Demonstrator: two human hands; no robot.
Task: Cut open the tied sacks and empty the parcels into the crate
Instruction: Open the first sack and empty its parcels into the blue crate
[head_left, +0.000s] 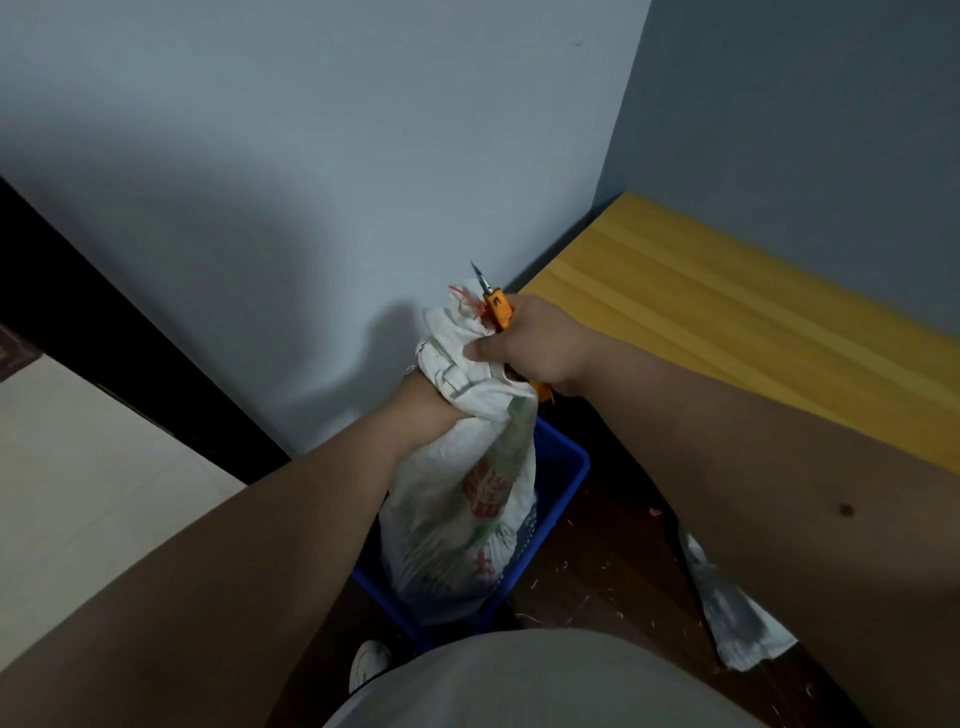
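From the head view, the person is standing over a blue crate (563, 478) and holding a white sack (467, 519) upright inside it, with its gathered neck raised between the two hands. The left hand (431, 395) is wrapping around the neck from below and is mostly hidden by the cloth, so how its fingers lie cannot be fully seen, though it appears to be gripping the bunched fabric. The right hand (530, 348) is curling tightly around an orange knife (496, 306) while also pinching the cloth just above the left hand; the blade is pointing up and away, right beside the red tie (465, 301) that is still closing the sack. This looks like the cutting step, with the tie not yet severed. The next move probably calls for slipping the blade under the tie and pulling away from the left hand, then tipping the sack over the crate below. Red and green printing is showing on the sack, but it is too crumpled to read. A yellow counter (727, 322) is running beyond the right hand, and another pale sack (727, 613) is lying on the floor under the right forearm.
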